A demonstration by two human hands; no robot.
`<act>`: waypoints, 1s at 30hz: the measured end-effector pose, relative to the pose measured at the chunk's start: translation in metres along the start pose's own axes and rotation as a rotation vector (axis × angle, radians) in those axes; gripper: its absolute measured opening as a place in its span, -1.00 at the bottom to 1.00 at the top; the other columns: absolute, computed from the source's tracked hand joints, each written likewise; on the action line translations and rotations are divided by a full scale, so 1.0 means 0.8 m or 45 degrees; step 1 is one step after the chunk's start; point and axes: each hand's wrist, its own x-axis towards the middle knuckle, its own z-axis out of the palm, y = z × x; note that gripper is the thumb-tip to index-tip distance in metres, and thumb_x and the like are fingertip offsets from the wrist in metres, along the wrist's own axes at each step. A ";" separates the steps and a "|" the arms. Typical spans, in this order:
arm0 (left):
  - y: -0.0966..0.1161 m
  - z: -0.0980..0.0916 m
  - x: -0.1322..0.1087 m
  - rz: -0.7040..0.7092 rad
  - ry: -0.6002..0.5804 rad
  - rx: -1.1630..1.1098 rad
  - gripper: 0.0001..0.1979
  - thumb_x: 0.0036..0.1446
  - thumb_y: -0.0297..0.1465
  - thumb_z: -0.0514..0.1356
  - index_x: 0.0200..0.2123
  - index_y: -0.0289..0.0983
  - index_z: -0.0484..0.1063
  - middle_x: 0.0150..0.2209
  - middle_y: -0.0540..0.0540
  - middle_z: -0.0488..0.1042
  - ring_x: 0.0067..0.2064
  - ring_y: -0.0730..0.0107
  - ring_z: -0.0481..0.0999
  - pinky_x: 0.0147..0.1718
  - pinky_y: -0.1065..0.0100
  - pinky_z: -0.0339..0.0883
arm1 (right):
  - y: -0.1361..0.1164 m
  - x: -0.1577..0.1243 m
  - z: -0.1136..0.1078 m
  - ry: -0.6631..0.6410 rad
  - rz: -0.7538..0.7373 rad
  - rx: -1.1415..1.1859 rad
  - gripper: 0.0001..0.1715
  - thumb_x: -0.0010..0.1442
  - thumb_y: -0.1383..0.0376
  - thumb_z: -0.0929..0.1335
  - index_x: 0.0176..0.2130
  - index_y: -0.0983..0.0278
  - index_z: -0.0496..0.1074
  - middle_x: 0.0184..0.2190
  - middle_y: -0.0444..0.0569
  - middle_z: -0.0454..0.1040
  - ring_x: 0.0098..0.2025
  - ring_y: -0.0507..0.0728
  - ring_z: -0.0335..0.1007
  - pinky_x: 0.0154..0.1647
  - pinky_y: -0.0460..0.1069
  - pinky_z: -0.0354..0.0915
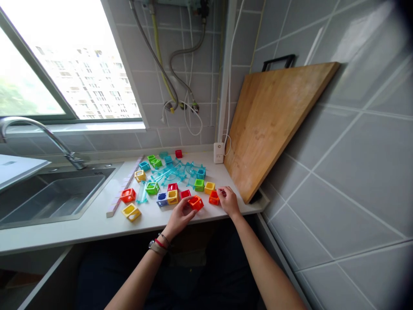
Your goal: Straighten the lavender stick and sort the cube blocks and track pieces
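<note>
My left hand point(180, 216) is closed on an orange-red hollow toy block point(196, 203) near the counter's front edge. To its right, my right hand point(229, 201) grips the side of another orange block point(213, 198) between thumb and fingers. Behind them stand a yellow block point(209, 187) and a green block point(199, 185). Left of my left hand, a blue block point(162, 199) sits against a yellow block point(173, 197), with a red block point(172, 187) just behind. A red block point(185, 194) is partly hidden by my left fingers.
Clear teal track pieces point(171, 172) lie tangled behind the blocks. More blocks, including a yellow one point(131, 212), are scattered leftward by a pale strip point(124, 187). A sink point(80, 187) is at left. A wooden board point(274, 125) leans at right beside a white plug box point(218, 153).
</note>
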 end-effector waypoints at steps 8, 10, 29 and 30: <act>0.007 0.000 -0.003 0.059 0.024 0.114 -0.49 0.17 -0.28 0.31 0.18 -0.19 0.39 0.09 -0.19 0.55 0.06 0.10 0.57 0.11 0.05 0.44 | 0.000 0.000 -0.001 -0.018 -0.032 -0.073 -0.61 0.35 0.06 0.26 -0.22 0.28 0.52 -0.22 0.10 0.55 -0.18 0.19 0.50 -0.11 0.04 0.43; 0.008 0.002 -0.005 0.100 0.028 0.192 -0.50 0.16 -0.31 0.32 0.17 -0.16 0.40 0.10 -0.17 0.55 0.10 0.08 0.55 0.13 0.04 0.42 | 0.001 0.000 -0.001 -0.015 -0.043 -0.088 -0.60 0.35 0.06 0.26 -0.22 0.28 0.52 -0.23 0.09 0.55 -0.19 0.19 0.50 -0.12 0.04 0.42; 0.000 0.020 -0.018 0.299 0.210 0.455 -0.50 0.26 -0.46 0.18 0.25 -0.09 0.29 0.26 -0.19 0.29 0.26 0.04 0.40 0.25 0.00 0.35 | 0.000 -0.005 -0.003 0.060 -0.042 -0.084 -0.57 0.36 0.04 0.24 -0.21 0.29 0.51 -0.23 0.11 0.54 -0.21 0.19 0.50 -0.27 0.00 0.43; 0.001 0.021 -0.019 0.299 0.217 0.438 -0.50 0.26 -0.46 0.17 0.25 -0.11 0.28 0.27 -0.20 0.29 0.26 0.04 0.40 0.25 -0.02 0.35 | 0.000 -0.005 -0.002 0.056 -0.042 -0.082 -0.57 0.36 0.04 0.24 -0.21 0.29 0.51 -0.23 0.11 0.55 -0.21 0.19 0.50 -0.28 0.00 0.43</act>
